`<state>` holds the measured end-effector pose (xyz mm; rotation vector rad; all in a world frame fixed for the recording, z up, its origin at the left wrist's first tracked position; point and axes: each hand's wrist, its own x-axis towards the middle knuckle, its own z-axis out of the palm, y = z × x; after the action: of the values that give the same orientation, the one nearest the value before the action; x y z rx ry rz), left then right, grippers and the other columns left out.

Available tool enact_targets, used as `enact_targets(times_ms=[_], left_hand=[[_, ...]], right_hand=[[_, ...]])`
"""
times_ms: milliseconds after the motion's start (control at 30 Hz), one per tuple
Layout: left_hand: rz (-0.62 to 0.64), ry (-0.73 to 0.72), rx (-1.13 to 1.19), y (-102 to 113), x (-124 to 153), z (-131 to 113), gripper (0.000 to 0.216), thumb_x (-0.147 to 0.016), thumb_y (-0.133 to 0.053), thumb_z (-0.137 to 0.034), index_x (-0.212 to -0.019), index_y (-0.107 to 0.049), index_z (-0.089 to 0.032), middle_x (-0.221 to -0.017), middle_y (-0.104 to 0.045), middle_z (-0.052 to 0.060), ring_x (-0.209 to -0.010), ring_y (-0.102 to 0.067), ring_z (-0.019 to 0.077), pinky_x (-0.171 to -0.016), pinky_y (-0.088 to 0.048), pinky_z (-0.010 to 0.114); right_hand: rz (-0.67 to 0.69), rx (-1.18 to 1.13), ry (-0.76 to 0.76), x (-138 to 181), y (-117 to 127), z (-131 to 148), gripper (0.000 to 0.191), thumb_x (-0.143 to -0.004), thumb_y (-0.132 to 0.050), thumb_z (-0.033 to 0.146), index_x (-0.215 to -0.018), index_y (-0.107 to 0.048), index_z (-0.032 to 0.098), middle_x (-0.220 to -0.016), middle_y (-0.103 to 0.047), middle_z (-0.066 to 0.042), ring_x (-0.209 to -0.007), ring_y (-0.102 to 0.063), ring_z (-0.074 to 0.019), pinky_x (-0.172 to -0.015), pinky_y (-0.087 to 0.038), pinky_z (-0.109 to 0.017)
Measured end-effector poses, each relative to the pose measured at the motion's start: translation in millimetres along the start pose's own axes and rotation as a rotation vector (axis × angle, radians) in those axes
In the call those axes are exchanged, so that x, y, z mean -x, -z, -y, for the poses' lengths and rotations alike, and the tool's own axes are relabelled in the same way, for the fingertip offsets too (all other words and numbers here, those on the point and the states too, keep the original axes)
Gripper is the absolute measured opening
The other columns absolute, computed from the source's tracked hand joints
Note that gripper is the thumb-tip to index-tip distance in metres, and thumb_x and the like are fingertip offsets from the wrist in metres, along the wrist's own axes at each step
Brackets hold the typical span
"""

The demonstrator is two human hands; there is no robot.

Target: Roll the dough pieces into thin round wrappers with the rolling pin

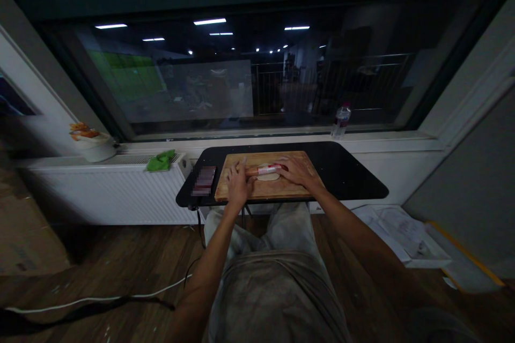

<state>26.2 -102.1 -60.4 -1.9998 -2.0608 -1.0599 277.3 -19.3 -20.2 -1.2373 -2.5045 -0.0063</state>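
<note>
A rolling pin with a red and white label lies across a flat piece of pale dough. Both rest on a wooden board on a small black table. At the pin's left end, my left hand holds it, with the thumb near the dough's edge. The other end is under my right hand, whose fingers curve over it and hide its tip. Whitish smears, like flour, show on my fingers.
A phone-like object lies on the black table, left of the board. Behind it, a water bottle stands on the windowsill. On the radiator are a green cloth and a white pot. Cables cross the floor.
</note>
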Motion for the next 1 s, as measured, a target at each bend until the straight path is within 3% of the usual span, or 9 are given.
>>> enact_targets(times_ms=[100, 267, 400, 533, 767, 867, 1000], left_hand=[[0.006, 0.0, -0.016, -2.3, -0.8, 0.6, 0.069, -0.105, -0.07, -0.038, -0.169, -0.049, -0.023, -0.165, -0.052, 0.023, -0.151, -0.053, 0.0422, -0.117, -0.051, 0.059], [0.044, -0.073, -0.051, -6.3, -2.6, 0.2, 0.046, -0.114, -0.052, -0.035, -0.157, -0.061, -0.023, -0.161, -0.056, 0.02, -0.147, -0.056, 0.0366, -0.117, -0.052, 0.055], [0.093, -0.07, -0.104, -1.7, -13.4, -2.1, 0.043, -0.117, -0.044, -0.037, -0.152, -0.066, -0.023, -0.154, -0.063, 0.018, -0.142, -0.059, 0.0341, -0.116, -0.052, 0.052], [0.165, -0.042, -0.225, 9.2, -40.7, -5.1, 0.05, -0.119, -0.034, -0.039, -0.125, -0.078, -0.018, -0.136, -0.073, 0.02, -0.132, -0.065, 0.0347, -0.117, -0.048, 0.052], [0.337, -0.151, -0.3, 11.7, -91.3, -18.7, 0.041, -0.11, -0.046, -0.023, -0.141, -0.072, -0.017, -0.146, -0.07, 0.021, -0.135, -0.064, 0.0357, -0.115, -0.05, 0.05], [0.389, -0.144, -0.324, 9.7, -103.3, -20.0, 0.045, -0.108, -0.05, -0.027, -0.148, -0.068, -0.022, -0.149, -0.068, 0.019, -0.139, -0.062, 0.0365, -0.115, -0.051, 0.051], [0.456, -0.159, -0.37, 9.3, -111.0, -14.0, 0.043, -0.109, -0.052, -0.038, -0.145, -0.069, -0.023, -0.149, -0.071, 0.019, -0.144, -0.059, 0.0384, -0.118, -0.048, 0.056]], right_hand=[[-0.006, -0.036, 0.014, 0.7, -0.7, -0.4, 0.042, -0.111, -0.064, 0.033, -0.15, -0.076, 0.023, -0.147, -0.078, -0.01, -0.136, -0.07, -0.0287, -0.122, -0.049, -0.042], [-0.055, -0.063, 0.012, -0.3, -2.2, 3.8, 0.04, -0.116, -0.056, 0.035, -0.148, -0.077, 0.025, -0.144, -0.079, -0.01, -0.135, -0.072, -0.0278, -0.122, -0.05, -0.042], [-0.077, 0.005, -0.026, -3.2, -6.8, 4.9, 0.04, -0.117, -0.057, 0.04, -0.149, -0.078, 0.028, -0.147, -0.078, -0.011, -0.142, -0.068, -0.0305, -0.126, -0.047, -0.048], [-0.057, 0.025, -0.008, -6.3, -12.1, 1.2, 0.041, -0.117, -0.056, 0.039, -0.153, -0.074, 0.028, -0.151, -0.076, -0.01, -0.146, -0.066, -0.0289, -0.128, -0.045, -0.047], [0.006, 0.016, 0.052, -24.2, -4.7, -10.5, 0.042, -0.119, -0.048, 0.039, -0.143, -0.079, 0.022, -0.144, -0.079, -0.011, -0.138, -0.069, -0.0261, -0.122, -0.05, -0.038], [0.017, 0.062, -0.082, -40.4, -2.2, -15.0, 0.048, -0.12, -0.038, 0.031, -0.142, -0.079, 0.019, -0.15, -0.075, -0.015, -0.142, -0.066, -0.0257, -0.123, -0.049, -0.038], [0.087, 0.142, -0.231, -56.1, -1.8, -22.0, 0.052, -0.114, -0.054, 0.035, -0.164, -0.062, 0.022, -0.169, -0.06, -0.018, -0.159, -0.053, -0.0326, -0.128, -0.046, -0.05]])
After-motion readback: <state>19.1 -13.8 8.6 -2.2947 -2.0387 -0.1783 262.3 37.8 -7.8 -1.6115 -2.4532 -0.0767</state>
